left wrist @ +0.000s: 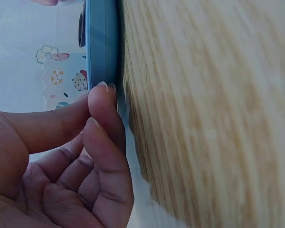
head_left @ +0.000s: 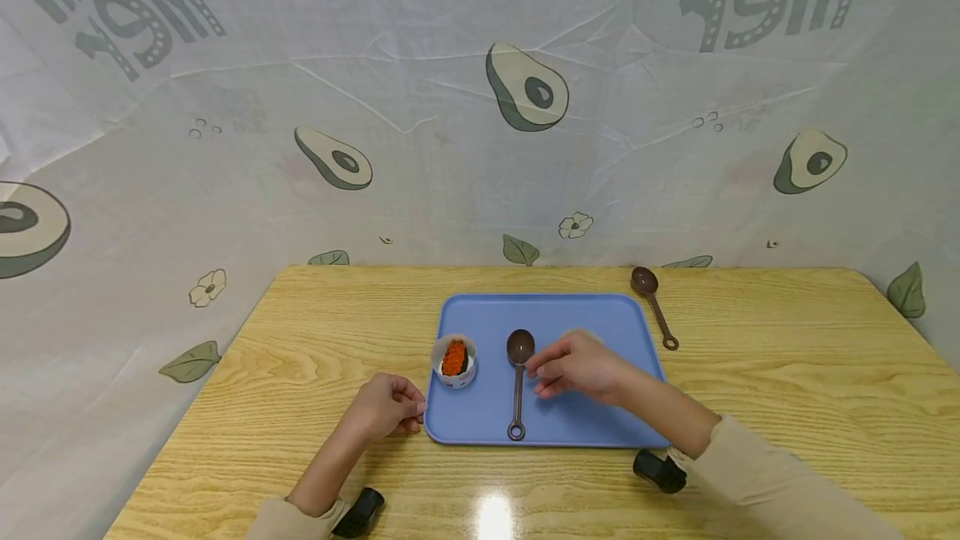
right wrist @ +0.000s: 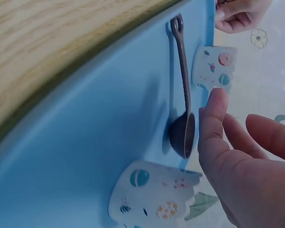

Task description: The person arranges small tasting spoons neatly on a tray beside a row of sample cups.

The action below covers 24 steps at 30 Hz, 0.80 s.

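A blue tray lies on the wooden table. At its left edge my left hand pinches the rim, thumb and forefinger close together there in the left wrist view. My right hand hovers over the tray with loosely bent fingers and holds nothing. Just left of those fingers lies a brown spoon, bowl toward the back. A patterned paper cup on the tray's left side holds a piece of sushi with orange roe. Another paper cup stands by the right hand, mostly hidden in the head view.
A second brown spoon lies on the table beyond the tray's right side. Behind the table hangs a pale cloth printed with avocados. A black wrist device sits below the right forearm.
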Motion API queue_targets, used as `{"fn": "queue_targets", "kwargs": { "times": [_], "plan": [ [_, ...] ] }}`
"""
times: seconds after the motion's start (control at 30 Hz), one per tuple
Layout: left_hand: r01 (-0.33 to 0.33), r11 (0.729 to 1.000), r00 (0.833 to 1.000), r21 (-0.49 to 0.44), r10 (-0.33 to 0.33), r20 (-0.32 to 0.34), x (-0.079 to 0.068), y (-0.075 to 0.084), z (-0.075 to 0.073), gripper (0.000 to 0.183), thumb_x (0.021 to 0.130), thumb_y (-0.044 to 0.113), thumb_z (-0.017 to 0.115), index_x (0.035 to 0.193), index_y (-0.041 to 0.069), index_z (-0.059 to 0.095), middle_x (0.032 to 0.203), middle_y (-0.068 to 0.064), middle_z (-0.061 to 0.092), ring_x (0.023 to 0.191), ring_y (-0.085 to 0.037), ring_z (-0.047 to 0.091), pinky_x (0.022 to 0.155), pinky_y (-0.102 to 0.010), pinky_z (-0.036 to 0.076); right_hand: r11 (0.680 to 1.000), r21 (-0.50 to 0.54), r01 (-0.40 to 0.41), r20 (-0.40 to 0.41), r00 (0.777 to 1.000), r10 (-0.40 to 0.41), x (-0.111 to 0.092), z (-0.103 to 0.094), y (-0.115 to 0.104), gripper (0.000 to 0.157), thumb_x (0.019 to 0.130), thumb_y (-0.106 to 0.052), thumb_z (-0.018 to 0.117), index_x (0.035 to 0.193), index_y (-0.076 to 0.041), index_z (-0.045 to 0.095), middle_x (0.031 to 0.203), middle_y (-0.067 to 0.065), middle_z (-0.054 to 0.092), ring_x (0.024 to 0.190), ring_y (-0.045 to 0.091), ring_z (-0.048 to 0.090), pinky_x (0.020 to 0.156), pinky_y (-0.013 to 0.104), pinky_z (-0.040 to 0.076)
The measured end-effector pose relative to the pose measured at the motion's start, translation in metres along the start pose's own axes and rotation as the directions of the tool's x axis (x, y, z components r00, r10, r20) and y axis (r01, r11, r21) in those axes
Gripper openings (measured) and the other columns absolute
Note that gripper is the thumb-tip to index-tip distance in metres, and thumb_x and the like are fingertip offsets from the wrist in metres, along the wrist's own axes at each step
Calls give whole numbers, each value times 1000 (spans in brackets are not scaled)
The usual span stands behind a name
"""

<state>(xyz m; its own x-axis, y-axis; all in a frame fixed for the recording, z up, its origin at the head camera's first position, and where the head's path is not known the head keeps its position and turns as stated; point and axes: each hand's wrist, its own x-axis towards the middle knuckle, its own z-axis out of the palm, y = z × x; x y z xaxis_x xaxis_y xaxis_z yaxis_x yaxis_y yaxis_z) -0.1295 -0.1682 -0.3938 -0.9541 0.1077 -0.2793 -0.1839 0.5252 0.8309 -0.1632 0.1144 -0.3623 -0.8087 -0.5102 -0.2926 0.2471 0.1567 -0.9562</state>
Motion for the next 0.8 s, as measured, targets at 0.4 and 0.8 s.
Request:
{"fn": "queue_targets", "kwargs": {
  "times": [0.4,0.8],
  "plan": [
    [11,1000,1000,2,-11,-26,-1,-1,3,7,84,-6,59,78,-5,62,62,-8,57,52,-14,57,51,-28,50,998,-52,33,12,999,-32,-14,-25,-18,29,90,4,47,114,20,51,104,21,60,77,18,63,76,36,51],
    [6,1000,1000,14,-6,-28,-2,-4,5,7,84,-5,59,78,-5,62,62,-7,57,53,-14,57,51,-28,50,995,-56,79,-45,996,-82,-31,-66,-29,32,92,-2,50,115,21,49,105,17,61,87,23,62,80,38,50]
  ]
}}
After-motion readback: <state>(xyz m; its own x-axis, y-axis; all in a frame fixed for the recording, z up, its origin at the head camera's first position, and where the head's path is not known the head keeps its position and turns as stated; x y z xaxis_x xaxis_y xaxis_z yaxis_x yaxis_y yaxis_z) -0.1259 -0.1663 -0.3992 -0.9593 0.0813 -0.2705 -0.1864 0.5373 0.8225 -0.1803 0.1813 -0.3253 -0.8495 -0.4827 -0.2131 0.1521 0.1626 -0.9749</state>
